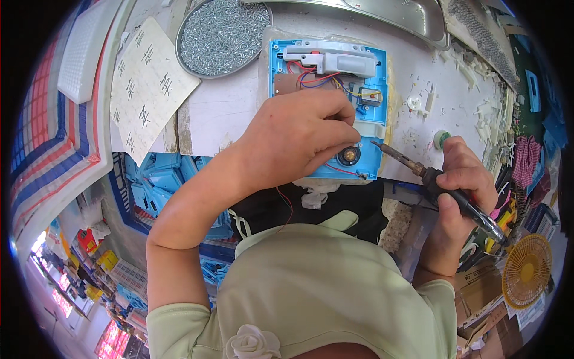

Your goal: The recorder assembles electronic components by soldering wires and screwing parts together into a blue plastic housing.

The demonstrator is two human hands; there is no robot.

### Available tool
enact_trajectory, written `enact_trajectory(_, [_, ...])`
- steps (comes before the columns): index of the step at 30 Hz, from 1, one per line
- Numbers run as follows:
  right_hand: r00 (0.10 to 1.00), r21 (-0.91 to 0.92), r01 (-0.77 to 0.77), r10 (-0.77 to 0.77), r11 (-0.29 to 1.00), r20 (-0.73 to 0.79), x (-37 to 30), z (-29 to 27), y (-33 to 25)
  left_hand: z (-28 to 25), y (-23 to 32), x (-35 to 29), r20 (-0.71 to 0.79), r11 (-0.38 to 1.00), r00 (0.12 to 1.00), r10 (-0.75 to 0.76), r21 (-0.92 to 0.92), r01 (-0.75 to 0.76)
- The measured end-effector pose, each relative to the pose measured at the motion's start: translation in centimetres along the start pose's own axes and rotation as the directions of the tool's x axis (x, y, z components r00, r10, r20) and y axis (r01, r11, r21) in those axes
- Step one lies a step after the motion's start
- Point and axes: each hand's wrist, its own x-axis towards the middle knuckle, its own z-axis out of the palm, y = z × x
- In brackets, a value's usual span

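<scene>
A light-blue plastic casing [373, 164] lies open on the work table, with red, blue and yellow wires [317, 79] inside. My left hand [293, 134] reaches over it, thumb and fingers pinched together just above a small round black speaker [348, 156]; what they pinch is hidden. From beneath this hand a thin red wire [290, 206] hangs past the table edge. My right hand [463, 185] is closed around a soldering iron [402, 157], whose tip points left, close to the left fingertips and apart from the speaker. Beside the right index finger is a small green roll [441, 139].
A round metal tray of screws [224, 39] and a steel tray [394, 18] stand at the back. Handwritten cardboard [149, 90] lies left. White plastic scraps [478, 78] litter the right. Below left, a crate holds blue casings [164, 179]; a yellow fan [527, 270] stands lower right.
</scene>
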Motion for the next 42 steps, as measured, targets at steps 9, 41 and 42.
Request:
enact_trajectory(9, [1.0,0.003,0.022,-0.022,1.0,0.018,0.2,0.2,0.2,0.1,0.0,0.0,-0.006,1.0,1.0,0.001,0.03,-0.001])
enact_trajectory(41, [0.989,0.011,-0.143,0.142,0.99,0.048,0.1,0.6,0.2,0.5,1.1,0.7,0.031,0.985,0.999,-0.032,0.169,0.026])
enact_trajectory(42, [0.993,0.033,-0.119,0.118,0.992,0.027,0.0,0.5,0.2,0.5,1.2,0.6,0.029,0.985,0.999,-0.031,0.172,0.025])
